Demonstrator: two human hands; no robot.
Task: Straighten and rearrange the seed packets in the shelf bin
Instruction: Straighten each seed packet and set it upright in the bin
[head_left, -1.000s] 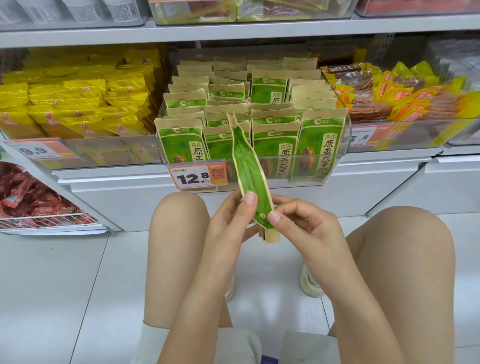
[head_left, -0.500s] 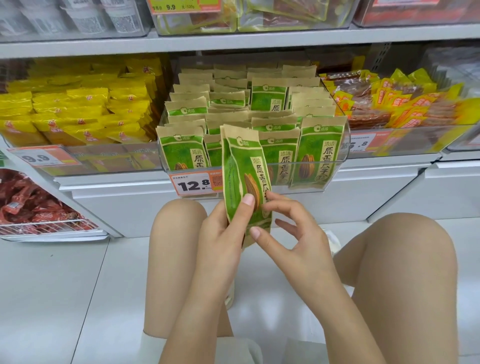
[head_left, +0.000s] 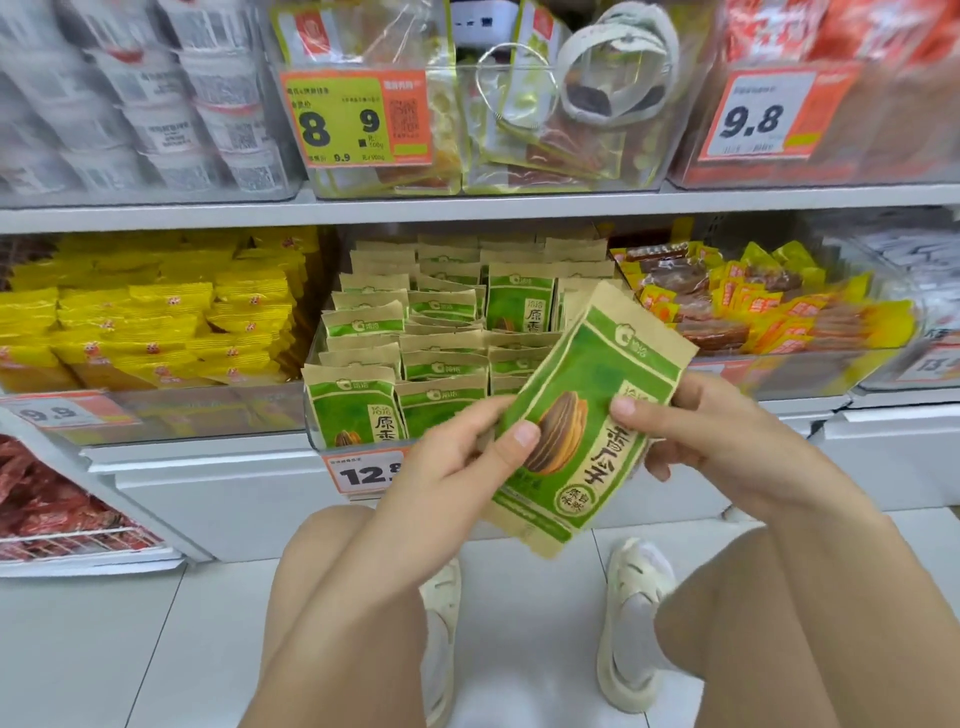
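Observation:
A green and tan seed packet (head_left: 587, 410) with a sunflower seed picture is held in front of the shelf bin, tilted to the right, its printed face toward me. My left hand (head_left: 457, 462) pinches its left edge with the thumb on the front. My right hand (head_left: 691, 431) grips its right edge, thumb on the face. Behind it, the clear shelf bin (head_left: 314, 436) holds several rows of the same packets (head_left: 363, 410) standing upright, some leaning; the bin's right part is hidden by the held packet.
Yellow snack bags (head_left: 156, 332) fill the bin to the left, yellow and red ones (head_left: 753, 306) the bin to the right. An orange 12.8 price tag (head_left: 363, 473) hangs under the seed bin. Upper shelf (head_left: 467, 208) holds more bins. My knees and white shoes (head_left: 634, 623) are on the tiled floor.
The packet has turned from edge-on to face-on and tilted right, lifted higher in front of the bin. My right hand has taken hold of its right edge. The camera has tipped upward.

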